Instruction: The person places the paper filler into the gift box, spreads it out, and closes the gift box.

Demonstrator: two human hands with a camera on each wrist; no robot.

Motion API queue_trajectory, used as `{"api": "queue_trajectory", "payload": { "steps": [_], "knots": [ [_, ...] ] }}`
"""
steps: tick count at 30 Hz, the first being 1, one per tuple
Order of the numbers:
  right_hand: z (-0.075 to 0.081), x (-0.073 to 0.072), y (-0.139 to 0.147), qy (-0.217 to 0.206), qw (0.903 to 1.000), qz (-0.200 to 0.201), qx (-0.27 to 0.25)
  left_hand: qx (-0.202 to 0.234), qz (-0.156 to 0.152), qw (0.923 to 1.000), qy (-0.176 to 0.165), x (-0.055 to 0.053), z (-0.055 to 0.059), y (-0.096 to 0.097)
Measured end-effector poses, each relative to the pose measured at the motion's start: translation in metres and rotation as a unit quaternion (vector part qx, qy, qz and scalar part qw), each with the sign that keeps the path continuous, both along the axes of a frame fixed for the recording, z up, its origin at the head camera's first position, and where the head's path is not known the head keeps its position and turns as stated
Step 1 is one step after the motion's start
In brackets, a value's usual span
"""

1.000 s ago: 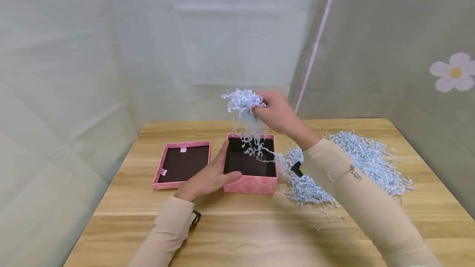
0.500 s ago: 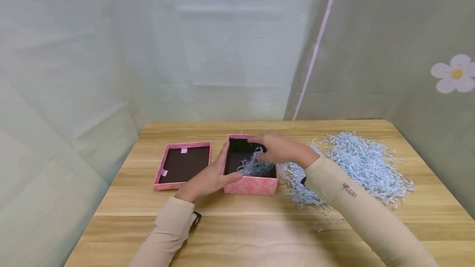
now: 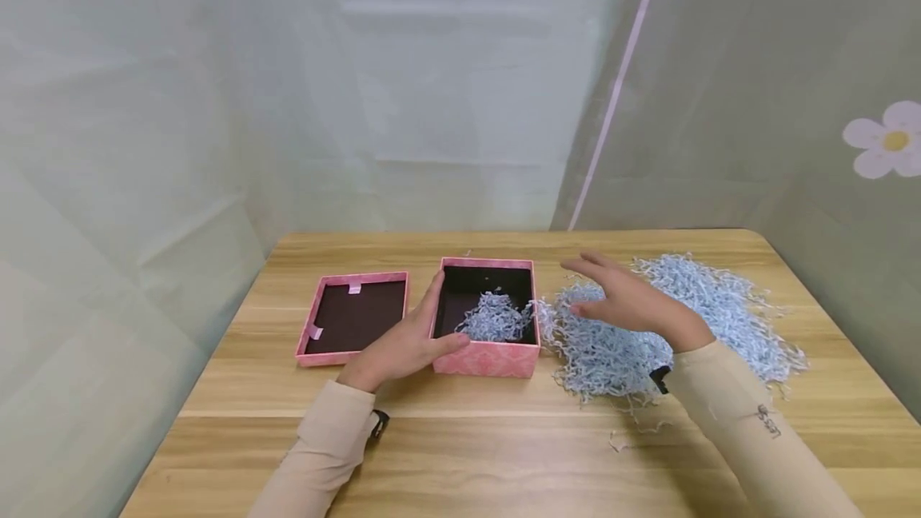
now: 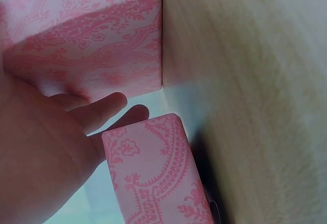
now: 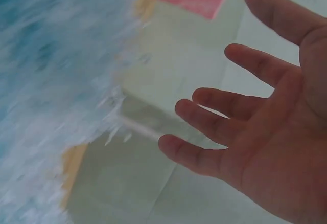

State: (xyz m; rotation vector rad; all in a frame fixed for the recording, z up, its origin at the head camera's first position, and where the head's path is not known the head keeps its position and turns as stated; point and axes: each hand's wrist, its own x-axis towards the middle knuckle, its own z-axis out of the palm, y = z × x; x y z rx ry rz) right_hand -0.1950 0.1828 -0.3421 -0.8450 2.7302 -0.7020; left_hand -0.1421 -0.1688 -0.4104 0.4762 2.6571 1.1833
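Observation:
A pink patterned box (image 3: 486, 360) with a dark inside stands open on the table, a clump of light blue shredded paper (image 3: 496, 316) lying in its front part. My left hand (image 3: 405, 347) rests against it, fingers stretched along the left side and thumb at the front rim. In the left wrist view those fingers (image 4: 104, 109) lie beside the patterned wall, with the lid's edge close by. My right hand (image 3: 633, 302) holds nothing, fingers spread, above the pile of shredded paper (image 3: 612, 358). The right wrist view shows its bare palm (image 5: 276, 147).
Left of the box lies its pink lid (image 3: 360, 316), dark inside up. A larger heap of shredded paper (image 3: 712, 310) spreads at the right of the wooden table (image 3: 460, 454). Strands trail over the box's right rim. Pale cloth (image 3: 446, 102) hangs behind the table.
My right hand brought a clump of shredded paper down into the box, let go of it and moved right over the pile. The left hand has stayed at the box.

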Motion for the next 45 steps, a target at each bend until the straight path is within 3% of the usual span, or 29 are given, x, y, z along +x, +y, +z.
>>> {"api": "queue_trajectory", "payload": {
  "steps": [11,21,26,32,36,45],
  "knots": [
    [-0.034,0.013,0.038,-0.061,0.9976,-0.024,0.022,-0.001,-0.003,1.0000,0.005,0.002,0.000,-0.002],
    [-0.062,0.012,0.040,-0.115,0.9929,-0.020,0.023,0.001,0.006,1.0000,0.006,0.003,-0.003,-0.003],
    [-0.071,0.012,0.037,-0.088,0.9952,-0.004,0.044,0.005,0.002,0.9999,0.009,0.003,-0.003,-0.002],
    [-0.076,0.009,0.037,0.014,0.9990,0.013,0.041,0.001,0.006,0.9999,0.009,0.003,-0.001,-0.002],
    [-0.078,0.005,0.037,0.050,0.9985,0.010,0.018,0.004,0.004,0.9999,0.011,0.002,-0.001,-0.002],
    [-0.070,-0.004,0.040,0.006,0.9943,-0.085,-0.064,-0.002,0.004,0.9999,0.010,0.000,-0.001,0.000]
  ]
}}
